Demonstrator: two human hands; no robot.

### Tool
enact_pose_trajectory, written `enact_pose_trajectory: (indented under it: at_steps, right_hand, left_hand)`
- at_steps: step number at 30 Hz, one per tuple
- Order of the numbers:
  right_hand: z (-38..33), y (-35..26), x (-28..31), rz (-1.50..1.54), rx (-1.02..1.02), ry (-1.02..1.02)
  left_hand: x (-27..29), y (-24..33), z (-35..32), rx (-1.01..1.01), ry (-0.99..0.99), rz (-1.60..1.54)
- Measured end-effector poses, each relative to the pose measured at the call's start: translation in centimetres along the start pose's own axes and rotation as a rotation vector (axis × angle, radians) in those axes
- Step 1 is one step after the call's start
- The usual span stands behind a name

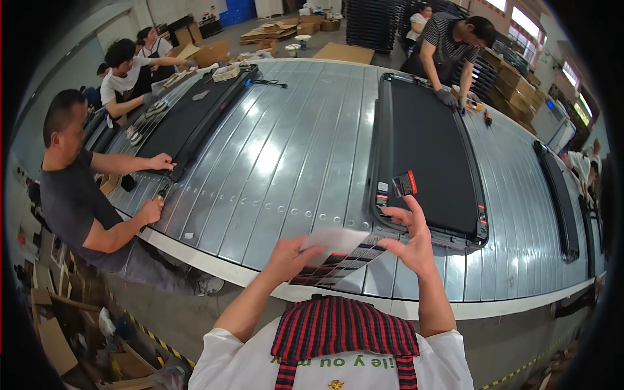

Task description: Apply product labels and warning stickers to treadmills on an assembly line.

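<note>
In my left hand [290, 258] is a sheet of labels [338, 263], its white top edge curling over and rows of dark and red labels below. My right hand [415, 240] is raised, thumb and fingers spread, its thumb near the sheet's right edge. A small black-and-red label [405, 184] sits at the tip of its index finger, over a flat black treadmill [432, 149]. White and red stickers [382, 188] show on the treadmill's near left corner. Both hands are above the near edge of the metal-topped table.
Across the table, a gloved person [448, 58] handles the treadmill's far end. At left, another person [91, 175] works on a second treadmill [195, 117] with a tool in hand. A third black unit [558, 201] lies at right. Cardboard boxes [517, 88] stand beyond the table.
</note>
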State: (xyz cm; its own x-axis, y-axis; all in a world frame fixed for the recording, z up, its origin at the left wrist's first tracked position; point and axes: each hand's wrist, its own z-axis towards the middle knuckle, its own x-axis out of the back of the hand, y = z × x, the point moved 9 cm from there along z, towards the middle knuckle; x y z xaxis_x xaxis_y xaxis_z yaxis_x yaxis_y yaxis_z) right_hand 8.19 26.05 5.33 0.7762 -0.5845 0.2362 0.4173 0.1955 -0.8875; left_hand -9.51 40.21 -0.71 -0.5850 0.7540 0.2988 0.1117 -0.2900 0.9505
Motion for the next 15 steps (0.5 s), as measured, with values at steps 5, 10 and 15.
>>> enact_pose_trajectory:
  at_steps: [5,10,15]
  right_hand:
    - [-1.7,-5.0,-3.4,-0.414,0.231,-0.323]
    - [-4.3,-2.4,-1.4,-0.518,0.143,-0.330]
    - [-6.0,-2.8,2.5,-0.462,0.271,-0.147]
  left_hand:
    - [-4.7,2.9,-0.8,-0.156,-0.206,0.301]
    - [-8.4,3.7,-0.7,-0.139,-0.265,0.218]
    - [-11.8,2.9,-0.7,-0.241,-0.341,0.354]
